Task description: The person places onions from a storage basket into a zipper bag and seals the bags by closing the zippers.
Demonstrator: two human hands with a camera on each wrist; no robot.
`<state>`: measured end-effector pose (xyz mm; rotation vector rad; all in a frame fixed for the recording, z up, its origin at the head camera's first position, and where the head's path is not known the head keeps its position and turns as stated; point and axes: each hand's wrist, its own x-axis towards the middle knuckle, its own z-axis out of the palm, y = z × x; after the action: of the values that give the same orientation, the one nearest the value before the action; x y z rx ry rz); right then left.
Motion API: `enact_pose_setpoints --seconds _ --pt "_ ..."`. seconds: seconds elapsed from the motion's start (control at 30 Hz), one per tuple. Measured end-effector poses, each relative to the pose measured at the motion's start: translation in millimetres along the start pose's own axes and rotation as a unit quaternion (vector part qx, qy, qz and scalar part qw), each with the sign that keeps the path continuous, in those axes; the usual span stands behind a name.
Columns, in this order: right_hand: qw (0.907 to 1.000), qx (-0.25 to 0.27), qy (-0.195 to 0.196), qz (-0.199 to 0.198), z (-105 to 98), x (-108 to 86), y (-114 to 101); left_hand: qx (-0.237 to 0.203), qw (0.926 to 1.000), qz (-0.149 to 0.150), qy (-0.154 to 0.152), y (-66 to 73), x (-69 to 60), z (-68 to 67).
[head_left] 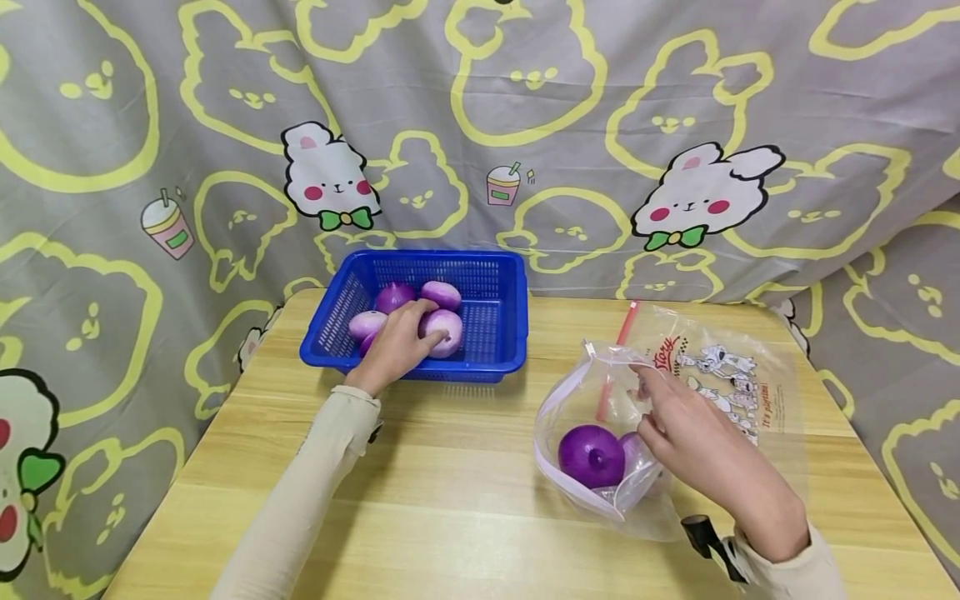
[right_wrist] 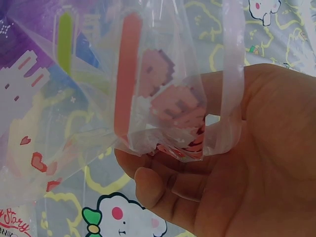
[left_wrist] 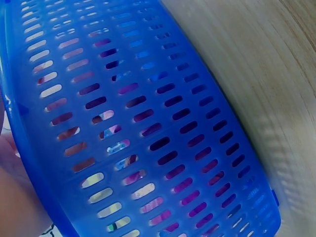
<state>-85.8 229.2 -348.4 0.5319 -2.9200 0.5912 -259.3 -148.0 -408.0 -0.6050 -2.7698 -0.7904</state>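
My left hand [head_left: 399,337] reaches over the near rim of a blue plastic basket [head_left: 513,354]. Its thumb and fingers curl round a pale purple onion [head_left: 442,335] inside. Several other onions lie beside it, among them a darker purple onion [head_left: 394,296] behind the hand. The left wrist view mostly holds the basket's slotted side [left_wrist: 163,143]. My right hand [head_left: 701,425] grips the mouth of a clear zip bag [head_left: 555,408], keeping it open. Within the bag sits a dark purple onion [head_left: 591,456], with a second onion partly hidden. Bag film lies between the right fingers [right_wrist: 150,187].
Another clear printed bag [head_left: 772,367] with a red slider strip lies flat behind the right hand. Both bags and the basket rest on a wooden table [head_left: 450,467]. A grey curtain [head_left: 570,225] with cartoon rabbits hangs along the back and sides.
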Motion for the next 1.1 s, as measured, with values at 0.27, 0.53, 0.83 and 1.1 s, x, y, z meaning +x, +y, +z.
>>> enact_pose_setpoints --seconds 0.27,0.53,0.83,1.1 --pt "1.0000 -0.001 0.004 0.000 -0.8 -0.9 -0.3 -0.007 0.9998 0.008 0.015 2.9 -1.1 -1.1" --pt "1.0000 0.004 0.003 -0.001 -1.2 -1.2 -0.3 -0.016 0.9986 0.027 0.042 5.3 -2.8 -0.2" --pt "1.0000 0.000 0.004 -0.004 -0.3 -0.3 -0.1 -0.020 0.9949 0.063 0.076 12.2 -5.9 -3.3" --pt "1.0000 -0.001 0.003 -0.005 0.6 0.0 -0.5 -0.037 0.9873 0.105 0.113 24.0 -11.8 -6.6"
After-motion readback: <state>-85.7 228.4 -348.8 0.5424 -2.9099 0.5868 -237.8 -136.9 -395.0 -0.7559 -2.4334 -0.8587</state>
